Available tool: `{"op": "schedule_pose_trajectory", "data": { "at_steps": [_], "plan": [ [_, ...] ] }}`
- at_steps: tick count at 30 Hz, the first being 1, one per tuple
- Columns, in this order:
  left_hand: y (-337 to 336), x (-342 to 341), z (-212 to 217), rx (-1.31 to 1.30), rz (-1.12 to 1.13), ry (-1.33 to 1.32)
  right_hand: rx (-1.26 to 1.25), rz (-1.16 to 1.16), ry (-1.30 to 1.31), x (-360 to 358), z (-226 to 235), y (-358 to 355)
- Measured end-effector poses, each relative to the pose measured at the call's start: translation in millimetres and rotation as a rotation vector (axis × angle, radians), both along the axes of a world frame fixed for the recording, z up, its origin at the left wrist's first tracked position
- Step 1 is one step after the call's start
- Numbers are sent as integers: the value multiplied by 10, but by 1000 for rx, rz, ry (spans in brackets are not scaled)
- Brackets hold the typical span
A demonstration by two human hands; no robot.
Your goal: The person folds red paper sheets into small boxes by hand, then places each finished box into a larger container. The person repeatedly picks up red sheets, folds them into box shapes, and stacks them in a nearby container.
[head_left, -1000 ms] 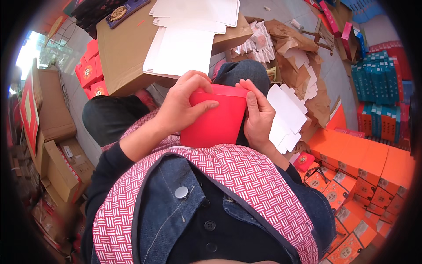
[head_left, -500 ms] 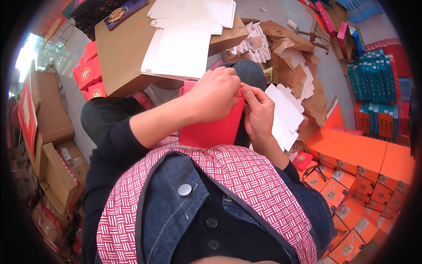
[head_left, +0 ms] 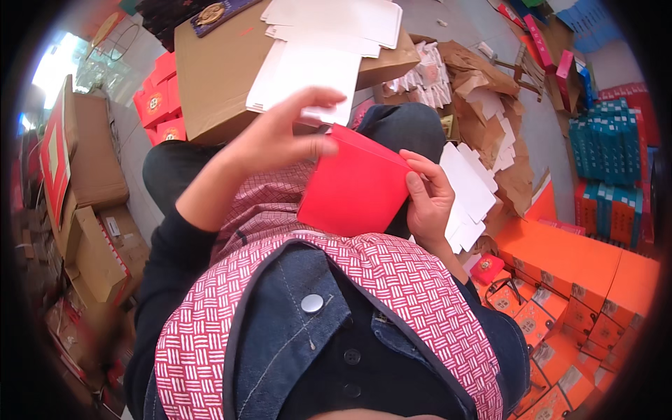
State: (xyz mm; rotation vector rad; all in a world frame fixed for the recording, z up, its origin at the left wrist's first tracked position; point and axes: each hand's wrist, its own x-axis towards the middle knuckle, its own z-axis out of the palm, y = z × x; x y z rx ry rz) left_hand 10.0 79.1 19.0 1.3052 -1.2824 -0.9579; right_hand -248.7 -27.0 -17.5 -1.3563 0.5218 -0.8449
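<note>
A plain red box (head_left: 357, 185) rests tilted on my lap, one broad side toward me. My right hand (head_left: 428, 192) pinches its upper right corner between thumb and fingers. Off the box's upper left corner, my left hand (head_left: 283, 136) hovers with thumb and fingers apart, slightly blurred and holding nothing. Whether the thumb tip touches the box edge I cannot tell. Beyond the hands, flat white card sheets (head_left: 315, 66) lie stacked on a brown carton (head_left: 217, 77).
Red boxes (head_left: 159, 101) stand left of the carton. More white card blanks (head_left: 462, 199) and crumpled brown paper (head_left: 490, 77) lie to the right. Orange boxes (head_left: 560, 255) are stacked at lower right, teal boxes (head_left: 605, 143) behind them. Opened cardboard (head_left: 94, 252) sits at far left.
My left hand has let go of the box's top edge and moved left, its fingers opening. The red box has turned and tilted, with my right hand still gripping its corner.
</note>
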Motion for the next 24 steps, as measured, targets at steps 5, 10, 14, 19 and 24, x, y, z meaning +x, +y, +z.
{"op": "schedule_pose_trajectory", "data": {
  "at_steps": [5, 10, 14, 19, 24],
  "plan": [
    [150, -516, -208, -35, 130, 423, 33, 2, -37, 46, -9, 65],
    [155, -520, -284, -89, 189, 344, 13, 33, -71, 62, 30, 126],
    [179, -531, -303, -162, 201, 305, -50, 47, -38, 81, -9, 121],
    [260, -491, -183, -181, 107, 647, -43, 57, -62, 68, -5, 112],
    [222, -298, -454, -250, -203, 898, 17, 79, -133, 152, 37, 164]
  ]
}}
